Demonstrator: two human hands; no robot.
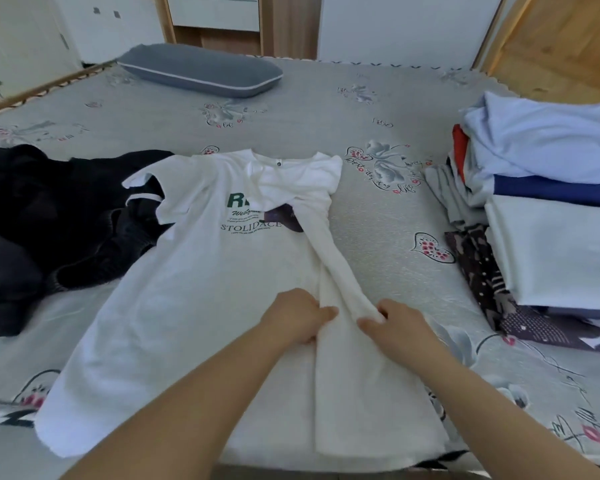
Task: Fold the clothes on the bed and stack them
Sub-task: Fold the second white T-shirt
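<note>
A white T-shirt (201,306) with green and black lettering lies flat, front up, in the middle of the bed, collar away from me. Its right side is folded inward, and the right sleeve (329,258) runs down over that fold. My left hand (297,318) rests on the shirt beside the fold edge, fingers curled on the cloth. My right hand (395,325) pinches the sleeve's end. A stack of folded clothes (555,209) sits at the right. A heap of dark unfolded clothes (56,216) lies at the left.
The bed sheet (388,233) is grey with flower and heart prints. A grey pillow (201,69) lies at the far side. A dark patterned garment (489,282) sticks out under the stack. Wooden furniture and white doors stand behind the bed.
</note>
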